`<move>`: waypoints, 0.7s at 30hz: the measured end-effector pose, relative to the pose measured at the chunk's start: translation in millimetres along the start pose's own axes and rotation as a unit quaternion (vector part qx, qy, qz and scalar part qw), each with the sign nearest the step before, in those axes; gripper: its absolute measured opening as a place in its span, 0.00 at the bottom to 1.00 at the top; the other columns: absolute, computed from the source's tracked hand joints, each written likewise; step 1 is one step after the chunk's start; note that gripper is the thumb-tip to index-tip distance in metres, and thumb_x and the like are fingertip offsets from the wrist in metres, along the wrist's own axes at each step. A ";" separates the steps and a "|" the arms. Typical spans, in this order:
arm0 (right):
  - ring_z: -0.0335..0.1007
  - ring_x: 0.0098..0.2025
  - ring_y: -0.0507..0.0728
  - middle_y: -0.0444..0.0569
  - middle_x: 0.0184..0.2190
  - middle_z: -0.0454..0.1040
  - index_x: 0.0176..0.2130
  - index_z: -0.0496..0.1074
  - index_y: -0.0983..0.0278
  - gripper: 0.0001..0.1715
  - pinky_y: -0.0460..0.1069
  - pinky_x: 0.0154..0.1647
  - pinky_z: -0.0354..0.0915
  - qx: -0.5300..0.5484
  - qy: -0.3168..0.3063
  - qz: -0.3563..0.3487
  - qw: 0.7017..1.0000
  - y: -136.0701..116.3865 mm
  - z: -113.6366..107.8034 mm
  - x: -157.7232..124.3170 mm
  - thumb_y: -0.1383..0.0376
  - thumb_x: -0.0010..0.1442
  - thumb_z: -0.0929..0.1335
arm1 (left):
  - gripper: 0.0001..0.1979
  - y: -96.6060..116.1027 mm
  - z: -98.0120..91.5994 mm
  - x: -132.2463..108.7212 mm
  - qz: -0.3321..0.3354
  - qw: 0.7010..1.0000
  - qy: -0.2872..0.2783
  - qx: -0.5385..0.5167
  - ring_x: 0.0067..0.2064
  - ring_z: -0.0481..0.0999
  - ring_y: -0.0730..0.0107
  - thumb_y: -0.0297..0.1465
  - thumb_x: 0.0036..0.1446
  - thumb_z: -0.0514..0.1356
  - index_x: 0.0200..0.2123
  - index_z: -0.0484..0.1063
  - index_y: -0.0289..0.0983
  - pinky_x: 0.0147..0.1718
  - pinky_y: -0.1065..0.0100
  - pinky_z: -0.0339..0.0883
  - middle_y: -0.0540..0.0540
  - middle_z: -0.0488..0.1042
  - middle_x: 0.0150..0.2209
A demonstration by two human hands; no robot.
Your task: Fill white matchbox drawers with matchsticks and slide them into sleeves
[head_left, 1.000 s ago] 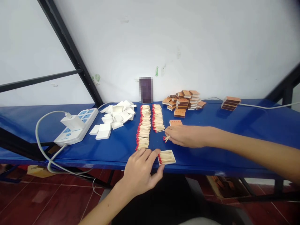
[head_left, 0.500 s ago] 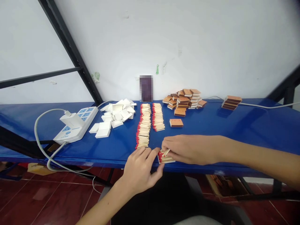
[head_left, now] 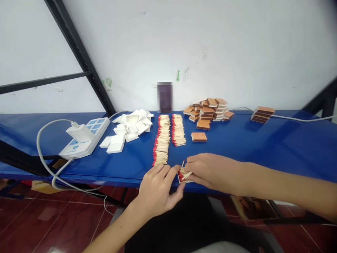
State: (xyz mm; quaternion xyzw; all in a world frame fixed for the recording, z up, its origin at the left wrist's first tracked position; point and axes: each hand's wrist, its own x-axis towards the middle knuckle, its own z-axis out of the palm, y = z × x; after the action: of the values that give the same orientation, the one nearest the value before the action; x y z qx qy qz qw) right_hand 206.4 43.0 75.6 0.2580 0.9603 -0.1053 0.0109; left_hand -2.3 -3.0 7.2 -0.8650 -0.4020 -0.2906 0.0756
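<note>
At the table's front edge, my left hand (head_left: 159, 189) grips the left end of a small white matchbox tray (head_left: 184, 181) between thumb and forefinger. Red-tipped matches (head_left: 181, 174) lie in that tray, and a few stick up at an angle. My right hand (head_left: 209, 172) is closed over the tray's right end, its fingertips pinching matches. The palm and fingers hide that end. Beyond the hands, loose matches lie in a long row (head_left: 161, 140) and a shorter row (head_left: 178, 130), heads to the left.
White empty trays (head_left: 131, 126) are heaped on the left beside a power strip (head_left: 86, 138) with a plugged-in charger and cable. Brown matchbox sleeves (head_left: 207, 109) form a pile at the back right. One matchbox (head_left: 199, 137) lies nearer, and a stack (head_left: 262, 114) stands farther right.
My right hand has shifted slightly on the tray, and one match now stands up beside its fingers. My left hand keeps its hold. The camera view has moved slightly.
</note>
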 end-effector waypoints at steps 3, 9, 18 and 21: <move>0.69 0.33 0.55 0.48 0.30 0.73 0.31 0.71 0.64 0.13 0.49 0.35 0.59 0.038 0.008 -0.006 0.999 2.6 -2.4 -2.3 0.66 0.67 0.63 | 0.16 -0.2 -0.4 0.4 -0.002 1.000 -0.005 -0.009 0.38 0.75 0.58 0.36 0.62 0.56 0.50 0.69 0.35 0.36 0.58 0.71 0.43 0.76 0.38; 0.67 0.33 0.53 0.45 0.31 0.71 0.31 0.69 0.64 0.09 0.47 0.33 0.58 0.085 0.031 0.018 0.996 3.1 -4.4 -6.3 0.67 0.65 0.65 | 0.15 -0.6 0.4 0.1 -0.004 1.000 -0.011 -0.012 0.38 0.74 0.57 0.36 0.62 0.56 0.50 0.69 0.36 0.36 0.58 0.70 0.44 0.76 0.37; 0.68 0.31 0.53 0.45 0.29 0.72 0.31 0.72 0.64 0.14 0.48 0.32 0.58 0.076 0.034 0.024 0.996 2.6 1.5 -4.1 0.65 0.67 0.64 | 0.16 -0.5 1.1 0.6 -0.006 1.000 -0.008 -0.018 0.38 0.74 0.57 0.35 0.62 0.57 0.51 0.69 0.35 0.37 0.57 0.70 0.44 0.76 0.37; 0.68 0.32 0.53 0.46 0.30 0.72 0.30 0.71 0.64 0.15 0.48 0.33 0.59 0.080 0.026 0.013 0.996 0.9 -2.5 -5.9 0.65 0.68 0.63 | 0.16 -0.3 1.5 0.2 -0.007 1.000 -0.010 -0.020 0.38 0.74 0.56 0.35 0.62 0.57 0.51 0.69 0.35 0.36 0.57 0.70 0.43 0.76 0.37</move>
State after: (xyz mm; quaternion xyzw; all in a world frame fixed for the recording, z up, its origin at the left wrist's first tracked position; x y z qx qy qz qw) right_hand 212.0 41.4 78.4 0.2730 0.9454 -0.1748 -0.0335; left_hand -1.8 -2.2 6.1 -0.8661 -0.4031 -0.2909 0.0521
